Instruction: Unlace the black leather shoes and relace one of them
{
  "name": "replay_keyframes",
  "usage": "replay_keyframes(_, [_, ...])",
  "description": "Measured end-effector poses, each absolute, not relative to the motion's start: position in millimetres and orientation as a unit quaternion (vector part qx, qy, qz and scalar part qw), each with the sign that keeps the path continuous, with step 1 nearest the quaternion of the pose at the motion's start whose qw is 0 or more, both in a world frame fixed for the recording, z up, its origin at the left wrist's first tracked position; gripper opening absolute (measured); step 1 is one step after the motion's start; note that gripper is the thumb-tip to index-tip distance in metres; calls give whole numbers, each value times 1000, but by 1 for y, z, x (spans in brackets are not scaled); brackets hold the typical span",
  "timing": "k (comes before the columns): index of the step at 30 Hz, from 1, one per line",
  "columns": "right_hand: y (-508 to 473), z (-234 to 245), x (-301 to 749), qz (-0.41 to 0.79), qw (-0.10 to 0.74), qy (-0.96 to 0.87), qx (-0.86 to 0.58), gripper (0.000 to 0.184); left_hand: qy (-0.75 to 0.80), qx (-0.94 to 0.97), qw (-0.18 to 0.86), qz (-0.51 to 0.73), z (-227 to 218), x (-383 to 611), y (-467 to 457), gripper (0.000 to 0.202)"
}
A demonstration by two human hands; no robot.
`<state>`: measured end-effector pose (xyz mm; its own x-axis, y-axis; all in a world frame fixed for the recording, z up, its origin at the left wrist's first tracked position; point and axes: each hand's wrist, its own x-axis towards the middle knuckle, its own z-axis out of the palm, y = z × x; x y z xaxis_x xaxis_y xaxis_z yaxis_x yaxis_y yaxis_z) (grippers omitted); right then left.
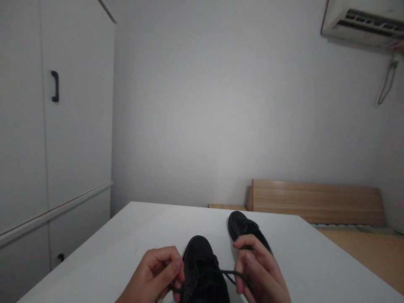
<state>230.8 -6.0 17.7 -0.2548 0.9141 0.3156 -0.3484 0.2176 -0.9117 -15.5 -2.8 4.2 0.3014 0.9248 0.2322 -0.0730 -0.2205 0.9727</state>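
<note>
A black shoe lies on the white table at the bottom of the view, toe pointing away from me. My left hand is closed in a pinch on the left end of its black lace. My right hand is closed on the right end of the lace, which runs taut between the two hands across the shoe. A second black shoe lies just behind my right hand, partly hidden by it.
A white wardrobe with a black handle stands on the left. A wooden bed frame is behind the table on the right. An air conditioner hangs at the top right.
</note>
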Motion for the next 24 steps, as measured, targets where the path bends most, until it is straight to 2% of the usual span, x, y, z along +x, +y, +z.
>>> replay_keyframes(3, [-1,20,233,634,537,-513,-215,40,346,616,535,463,-2,-18,1,62])
replay_keyframes(7, [3,17,234,624,548,-508,-228,41,374,613,532,448,-6,-14,6,64])
replay_keyframes(9, [4,15,231,563,578,-529,-263,41,393,620,521,436,-8,-10,10,65])
replay_keyframes(12, [1,10,224,385,651,-573,-315,36,435,629,486,423,-11,-4,15,64])
replay_keyframes(14, [-4,6,219,277,688,-590,-321,32,473,631,449,421,-14,-2,17,58])
replay_keyframes(17, [-10,4,218,183,700,-612,-317,27,505,648,404,402,-17,0,19,47])
replay_keyframes(20, [-7,7,229,154,653,-664,-331,25,500,662,388,402,-21,1,19,36])
replay_keyframes(24, [12,10,247,148,513,-742,-406,27,486,666,380,419,-25,2,18,28])
